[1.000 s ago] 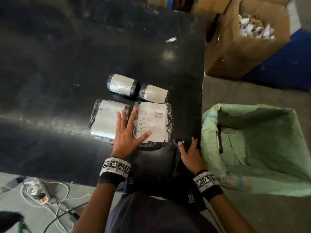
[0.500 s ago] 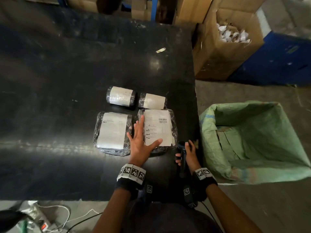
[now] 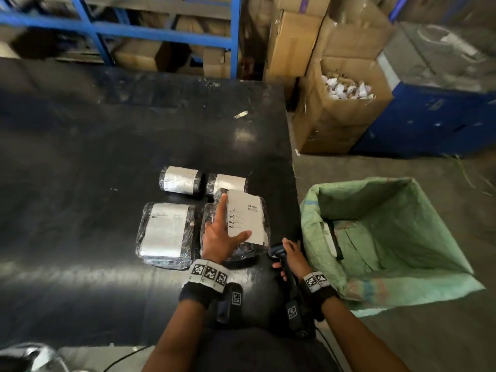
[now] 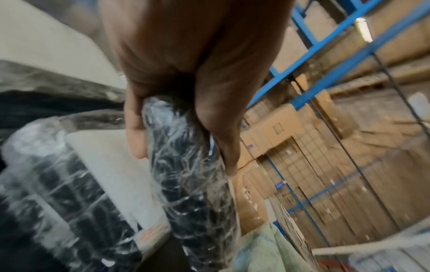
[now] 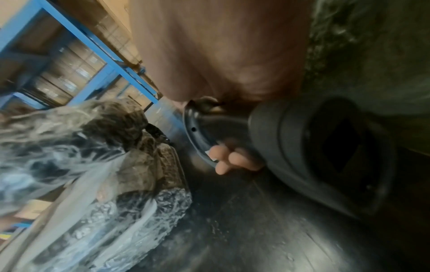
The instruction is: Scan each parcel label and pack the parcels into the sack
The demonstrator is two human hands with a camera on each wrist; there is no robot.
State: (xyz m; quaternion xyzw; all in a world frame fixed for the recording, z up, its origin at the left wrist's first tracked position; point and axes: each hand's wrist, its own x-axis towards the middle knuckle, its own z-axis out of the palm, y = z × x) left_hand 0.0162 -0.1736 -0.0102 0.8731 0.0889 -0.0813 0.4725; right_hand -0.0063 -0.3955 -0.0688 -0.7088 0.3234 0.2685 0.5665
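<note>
Four film-wrapped parcels with white labels lie on the black table (image 3: 107, 157). My left hand (image 3: 218, 237) grips the near right flat parcel (image 3: 248, 210) by its left edge, thumb on the label, and the parcel is tilted up off the table. In the left wrist view the fingers (image 4: 137, 132) pinch that parcel (image 4: 186, 165). A second flat parcel (image 3: 166, 232) lies to its left, with two rolled parcels (image 3: 179, 181) (image 3: 228, 181) behind. My right hand (image 3: 294, 260) holds the black scanner (image 3: 277, 251) (image 5: 302, 147) at the table's right edge. The green sack (image 3: 389, 237) stands open on the floor to the right.
An open cardboard box (image 3: 343, 103) of paper scraps stands on the floor behind the sack, next to a blue bin (image 3: 429, 122). Blue shelving (image 3: 161, 36) with cartons runs behind the table. A small scrap (image 3: 241, 114) lies far back on the table.
My left hand slid from resting across both flat parcels to gripping the right one and tipping it up. My right hand closed round the scanner. The head view tilted upward.
</note>
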